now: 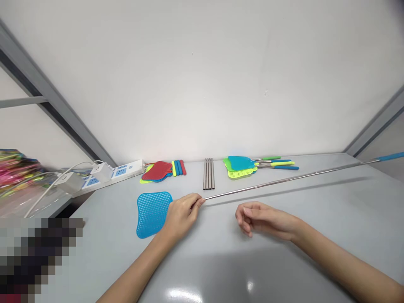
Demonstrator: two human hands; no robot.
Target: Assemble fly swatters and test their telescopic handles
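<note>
A long extended metal rod [271, 183] slants up to the right and ends in a blue handle [390, 157] at the right edge. My left hand [184, 211] is closed around its near end, beside a blue mesh swatter head [153, 212] that lies partly behind the hand. My right hand [257, 216] hovers below the rod without touching it, its fingers loosely curled and apart, with nothing in them.
Along the wall lie red, yellow and blue swatter heads [158, 171], colored grips [179, 168], several metal tubes [208, 174] and a pile of swatters [241, 163]. A power strip [124, 170] with chargers and cables sits left, near plastic-wrapped items [19, 176].
</note>
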